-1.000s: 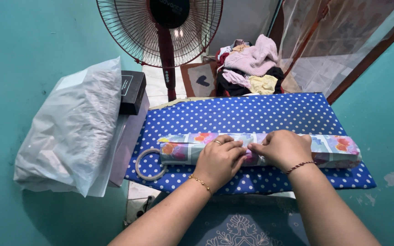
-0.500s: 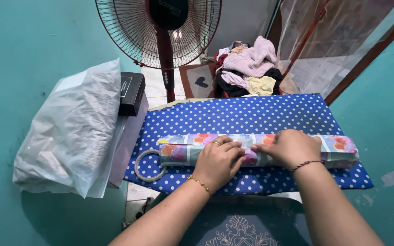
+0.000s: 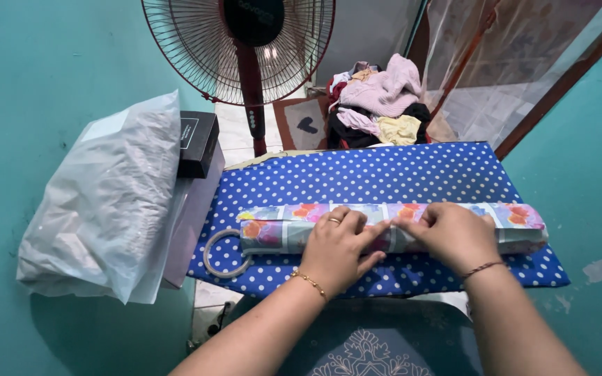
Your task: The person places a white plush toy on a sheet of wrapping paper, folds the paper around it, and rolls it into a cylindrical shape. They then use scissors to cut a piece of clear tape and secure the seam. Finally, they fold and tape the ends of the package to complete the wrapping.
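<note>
Both hands are pressing down on one long floral fabric roll (image 3: 391,226) that is lying across the blue polka-dot board (image 3: 384,174). Roll's long axis is running left-right, square to the person's forearms, near the board's front edge. Left hand (image 3: 336,247) is sitting left of centre, fingers together and flat over the top, index stretching right toward the other hand. Right hand (image 3: 454,233) is sitting just right of centre, fingers curled and pinching the roll's top fold; fingertips of the two hands are nearly touching at mid-roll. Neither hand is fully closing around the roll. Each end is sticking out past its hand: the left end with its pale ring handle (image 3: 221,254) is nearer the left hand, the right end nearer the right. Standing fan (image 3: 242,49) and clothes pile (image 3: 377,97) are sitting beyond the board, white plastic bag (image 3: 99,202) and black box (image 3: 196,143) off to the left.
</note>
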